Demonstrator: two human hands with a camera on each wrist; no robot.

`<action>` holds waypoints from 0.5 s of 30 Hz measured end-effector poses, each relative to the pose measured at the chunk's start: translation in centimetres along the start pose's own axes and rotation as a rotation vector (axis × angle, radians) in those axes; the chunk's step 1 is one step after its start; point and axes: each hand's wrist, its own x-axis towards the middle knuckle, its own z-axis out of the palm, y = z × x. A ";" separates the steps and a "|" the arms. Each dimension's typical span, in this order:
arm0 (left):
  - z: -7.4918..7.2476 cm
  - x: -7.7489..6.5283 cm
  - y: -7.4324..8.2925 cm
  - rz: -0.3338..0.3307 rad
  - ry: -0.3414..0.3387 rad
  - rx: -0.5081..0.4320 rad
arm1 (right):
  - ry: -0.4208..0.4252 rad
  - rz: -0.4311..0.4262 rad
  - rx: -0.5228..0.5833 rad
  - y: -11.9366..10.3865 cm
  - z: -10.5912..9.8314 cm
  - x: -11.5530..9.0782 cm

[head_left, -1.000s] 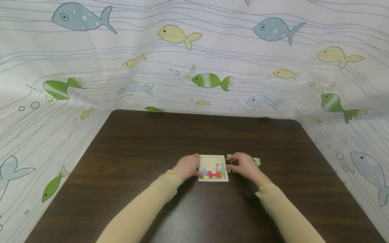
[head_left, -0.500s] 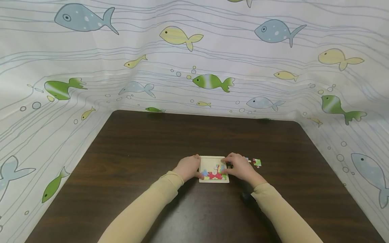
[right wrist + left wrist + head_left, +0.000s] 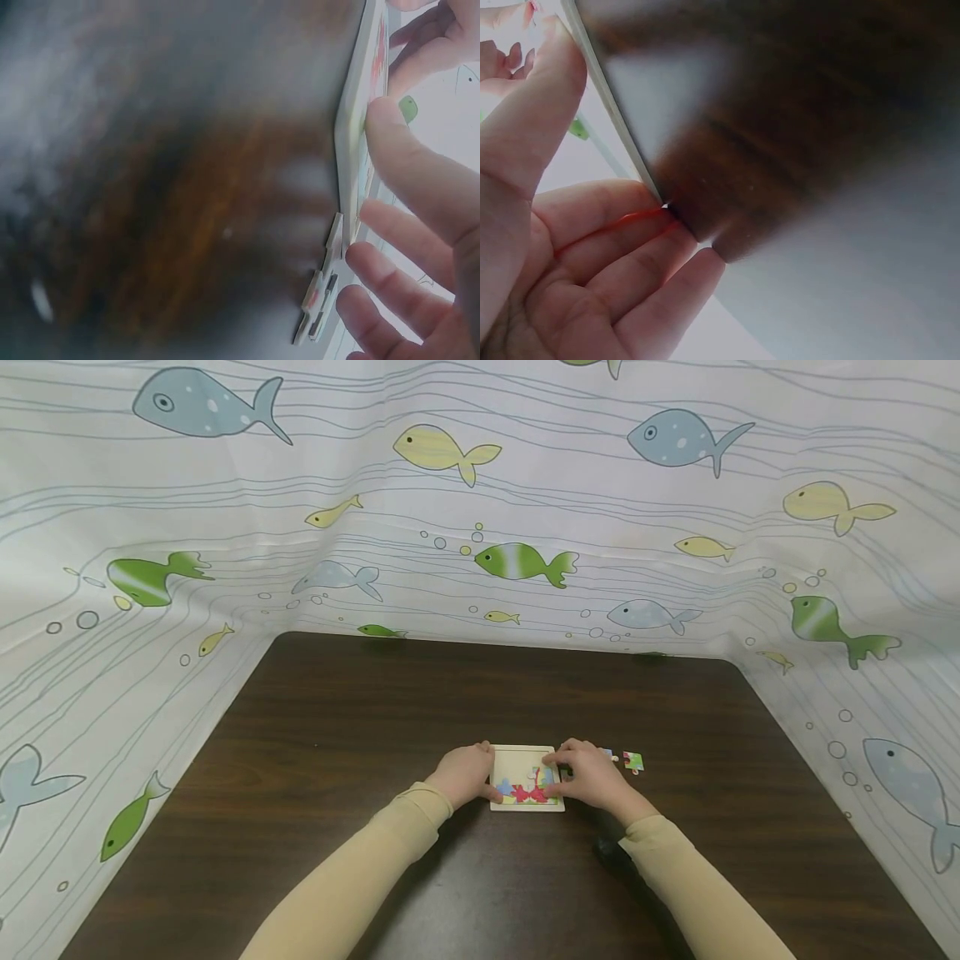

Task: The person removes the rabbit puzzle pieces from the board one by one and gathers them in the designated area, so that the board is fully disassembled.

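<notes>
A square wooden puzzle tray (image 3: 517, 754) lies on the dark table, its lower part filled with blue, red and green jigsaw pieces (image 3: 529, 793). My left hand (image 3: 462, 774) grips the tray's left side. In the left wrist view that hand's thumb (image 3: 536, 112) lies over the tray rim, while its fingers (image 3: 641, 270) meet the rim's corner and the table. On the right side my right hand (image 3: 596, 777) touches the tray with thumb and forefinger spread apart. In the right wrist view its thumb (image 3: 409, 161) rests on the tray; no piece shows between the fingers.
Loose jigsaw pieces lie right of the tray, partly behind my right hand; one green piece (image 3: 633, 762) shows whole. Beneath my right forearm is a dark object or shadow (image 3: 613, 853). A fish-patterned curtain (image 3: 420, 510) surrounds the table's (image 3: 360, 693) back and sides.
My right hand has moved left from the loose pieces onto the tray's right side, and its fingertips are now slightly farther in. The left hand stays at the tray's left edge.
</notes>
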 end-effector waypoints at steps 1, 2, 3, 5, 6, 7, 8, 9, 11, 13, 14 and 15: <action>0.0 0.0 0.0 -0.001 -0.001 0.000 | -0.001 -0.003 0.003 0.0 0.0 0.0; 0.0 0.0 0.0 -0.002 -0.002 0.001 | -0.002 -0.006 0.004 -0.1 0.0 0.0; 0.0 0.0 0.0 -0.003 -0.003 0.001 | -0.002 -0.009 0.004 -0.1 0.0 0.0; 0.0 0.0 0.1 -0.004 -0.005 -0.001 | -0.004 -0.013 0.008 -0.1 0.0 0.0; 0.0 0.0 0.1 -0.005 -0.004 0.000 | -0.005 -0.015 0.009 -0.1 0.0 0.0; 0.0 0.0 0.1 -0.005 -0.005 0.001 | -0.005 -0.017 0.013 -0.2 0.0 0.0; 0.0 0.0 0.1 -0.004 -0.004 0.000 | -0.005 -0.018 0.015 -0.2 0.0 0.0; 0.0 0.0 0.1 -0.004 -0.004 0.001 | -0.004 -0.019 0.018 -0.2 0.0 0.0; -0.1 -0.1 0.1 -0.003 -0.003 0.002 | -0.002 -0.022 0.030 -0.3 0.0 0.1; -0.1 -0.1 0.2 -0.004 -0.003 0.006 | 0.001 -0.025 0.038 -0.3 -0.1 0.1; -0.1 -0.1 0.2 -0.004 -0.003 0.008 | 0.001 -0.027 0.043 -0.3 -0.1 0.1; -0.1 -0.1 0.1 -0.004 -0.004 0.012 | 0.001 -0.028 0.049 -0.3 0.0 0.1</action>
